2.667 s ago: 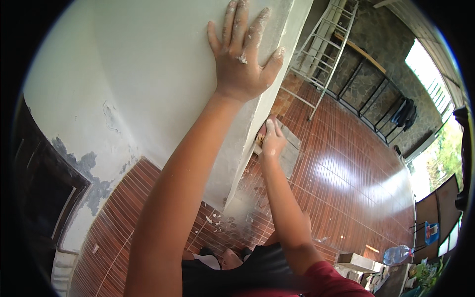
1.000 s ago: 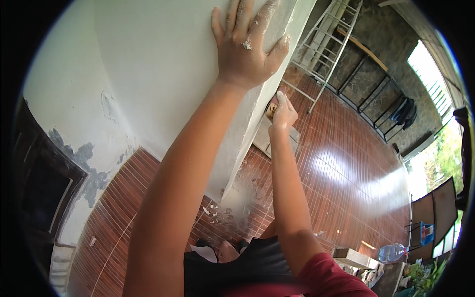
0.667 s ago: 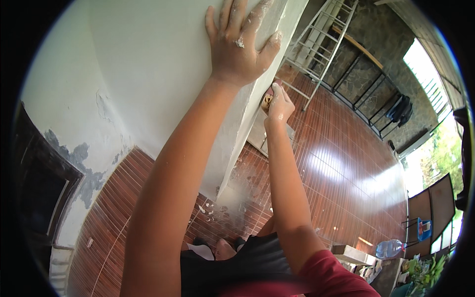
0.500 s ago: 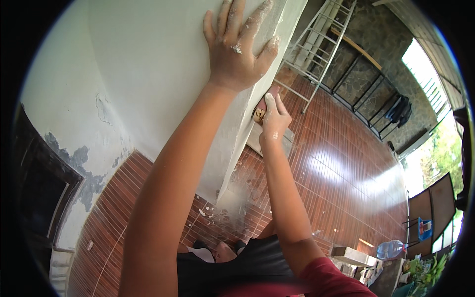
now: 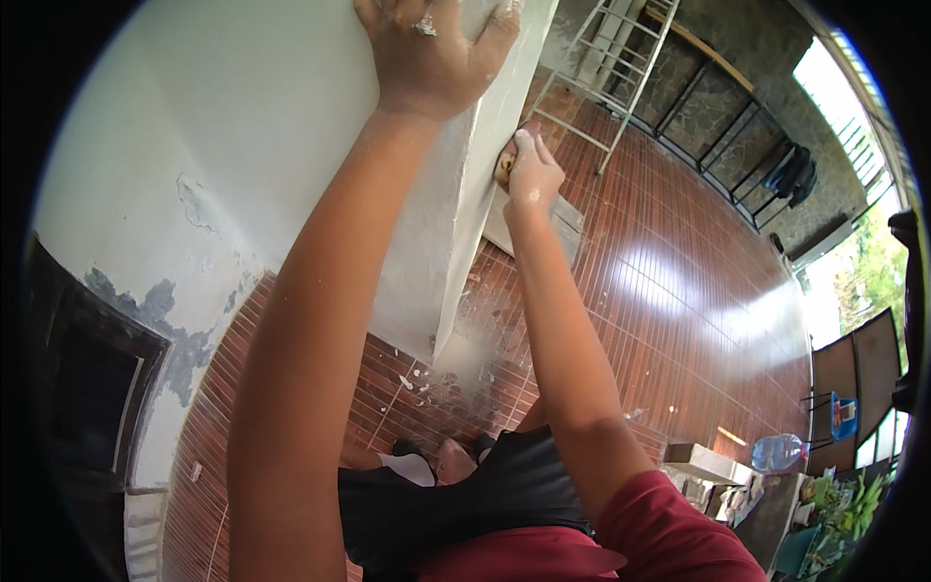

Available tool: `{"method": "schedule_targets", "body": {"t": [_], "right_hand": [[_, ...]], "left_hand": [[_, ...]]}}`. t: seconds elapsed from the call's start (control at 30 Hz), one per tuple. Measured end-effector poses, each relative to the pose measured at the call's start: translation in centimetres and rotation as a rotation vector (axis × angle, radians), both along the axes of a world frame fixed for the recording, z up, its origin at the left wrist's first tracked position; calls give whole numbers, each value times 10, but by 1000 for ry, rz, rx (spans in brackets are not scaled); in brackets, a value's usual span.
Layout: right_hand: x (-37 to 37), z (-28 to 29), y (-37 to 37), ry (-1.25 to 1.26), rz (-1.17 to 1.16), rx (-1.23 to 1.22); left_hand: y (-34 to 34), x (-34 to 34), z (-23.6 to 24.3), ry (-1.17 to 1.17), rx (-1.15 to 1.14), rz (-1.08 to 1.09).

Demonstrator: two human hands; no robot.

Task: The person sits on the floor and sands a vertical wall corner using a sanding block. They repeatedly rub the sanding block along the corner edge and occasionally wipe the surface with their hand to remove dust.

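My left hand (image 5: 422,58) lies flat with fingers spread on the pale plastered wall (image 5: 281,126), close to its corner. White dust and a blob of plaster cling to it, and the upper frame edge cuts off some fingertips. Lower and to the right, my right hand (image 5: 536,175) is closed round a reddish-brown sanding block (image 5: 505,167) with a yellowish patch. The block is against the narrow side face of the wall, just past the corner edge (image 5: 462,184). My fingers hide much of it. Dust whitens the right hand too.
A light board (image 5: 567,228) lies on the red-brown tiled floor (image 5: 630,320) below my right hand. White chips (image 5: 407,381) and dust lie at the wall's foot. A metal ladder (image 5: 630,78) stands behind; a water bottle (image 5: 779,452) and plants (image 5: 844,509) are at lower right.
Both hands have moved up in the view, while the floor and wall have also shifted a little. The left hand stays on the wall and the right hand keeps the sanding block.
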State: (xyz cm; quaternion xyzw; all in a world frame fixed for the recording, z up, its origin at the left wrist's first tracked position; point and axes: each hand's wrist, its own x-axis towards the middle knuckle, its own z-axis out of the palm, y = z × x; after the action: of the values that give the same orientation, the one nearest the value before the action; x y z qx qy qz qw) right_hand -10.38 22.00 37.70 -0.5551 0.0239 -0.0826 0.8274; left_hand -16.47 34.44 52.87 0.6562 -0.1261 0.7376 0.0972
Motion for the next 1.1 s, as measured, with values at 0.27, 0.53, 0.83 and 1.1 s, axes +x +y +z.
{"method": "schedule_targets", "body": {"t": [0.27, 0.53, 0.83, 1.1], "right_hand": [[9, -22, -6, -7, 28, 8], [-8, -31, -6, -20, -69, -85], [-1, -50, -13, 73, -45, -21], [0, -90, -9, 233, -68, -254]], "left_hand": [[7, 12, 1, -130, 71, 52], [10, 17, -1, -141, 96, 38], [12, 16, -3, -104, 105, 53], [15, 23, -5, -118, 75, 52]]}}
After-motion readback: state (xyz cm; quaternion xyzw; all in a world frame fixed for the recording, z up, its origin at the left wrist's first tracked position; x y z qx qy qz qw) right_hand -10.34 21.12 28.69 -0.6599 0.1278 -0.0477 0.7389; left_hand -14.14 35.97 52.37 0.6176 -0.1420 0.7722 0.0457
